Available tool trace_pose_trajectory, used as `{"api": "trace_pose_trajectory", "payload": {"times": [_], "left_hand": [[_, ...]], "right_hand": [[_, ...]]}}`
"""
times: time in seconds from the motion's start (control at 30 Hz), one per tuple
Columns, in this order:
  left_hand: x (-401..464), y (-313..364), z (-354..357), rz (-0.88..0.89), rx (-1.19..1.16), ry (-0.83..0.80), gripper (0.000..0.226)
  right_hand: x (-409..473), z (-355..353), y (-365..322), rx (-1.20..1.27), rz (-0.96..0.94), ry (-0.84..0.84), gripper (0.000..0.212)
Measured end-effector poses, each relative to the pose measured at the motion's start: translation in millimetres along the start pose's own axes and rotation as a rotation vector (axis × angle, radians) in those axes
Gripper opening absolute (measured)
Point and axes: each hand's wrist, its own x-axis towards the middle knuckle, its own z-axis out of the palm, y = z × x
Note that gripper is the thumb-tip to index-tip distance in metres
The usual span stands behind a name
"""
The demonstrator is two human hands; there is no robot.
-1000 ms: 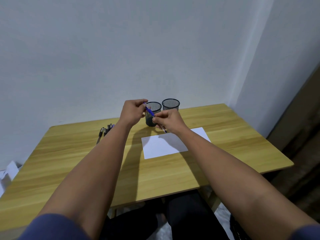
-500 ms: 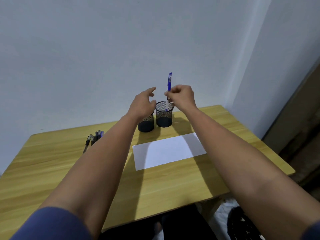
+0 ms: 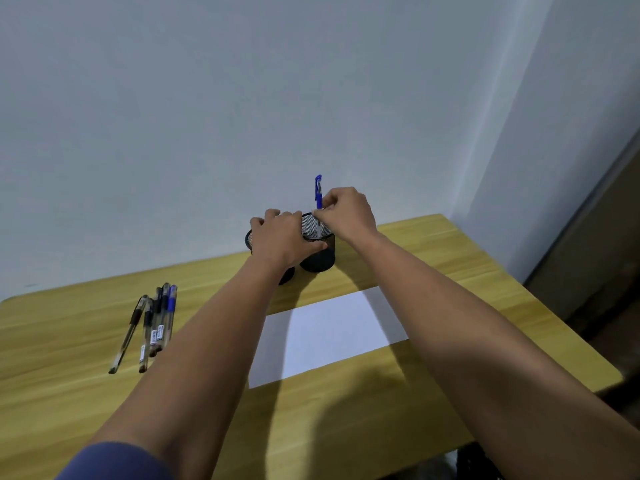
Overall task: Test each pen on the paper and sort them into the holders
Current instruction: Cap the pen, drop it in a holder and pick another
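Where the pale grey wall (image 3: 242, 116) met a second wall at a corner on the right, a wooden table (image 3: 433, 258) with a light yellow grain was set against it; a dark brown panel (image 3: 602, 237) was seen at the far right edge, beyond the table. A white sheet of paper (image 3: 332, 334) was laid flat near the middle of the table, partly shaded by the two forearms stretched above it; a navy sleeve (image 3: 114, 462) was visible at the lower left. Two black mesh holders were stood side by side at the back of the table, near the wall; the left holder (image 3: 248, 239) was largely hidden behind the left hand (image 3: 282, 239), while the right holder (image 3: 320, 251) was more fully shown. The left hand was wrapped against the side of the right holder, thumb and fingers curled round its rim. The right hand (image 3: 346, 213) was held just above the right holder, its fingertips pinched on a blue pen (image 3: 318, 192); the pen was held upright, its blue cap above the fingers and its clear lower barrel reaching down inside the right holder. A cluster of pens (image 3: 152, 323) was left lying on the table well to the left of the paper, apart from both hands; most were dark-gripped and one bore blue.
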Motion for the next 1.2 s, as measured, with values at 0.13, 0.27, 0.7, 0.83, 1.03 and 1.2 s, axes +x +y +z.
{"api": "trace_pose_trajectory", "payload": {"times": [0.13, 0.27, 0.7, 0.83, 1.03, 1.2], "left_hand": [[0, 3, 4, 0.007, 0.021, 0.041, 0.068], [-9, 2, -7, 0.004, 0.000, 0.035, 0.067], [-77, -97, -77, -0.175, -0.054, 0.088, 0.041], [-103, -147, -71, -0.262, -0.048, 0.040, 0.037], [-132, -202, -38, -0.314, -0.122, -0.058, 0.037], [-142, -225, -17, -0.277, -0.070, -0.092, 0.032]], "right_hand": [[-1, 4, 2, -0.026, 0.029, 0.033, 0.017], [-5, -6, -4, -0.038, 0.013, 0.072, 0.026], [-67, 30, -76, 0.114, -0.165, -0.050, 0.008], [-85, 73, -88, 0.079, -0.157, -0.216, 0.006], [-108, 147, -93, 0.055, -0.141, -0.482, 0.008], [-125, 189, -106, -0.031, -0.135, -0.590, 0.021]]}}
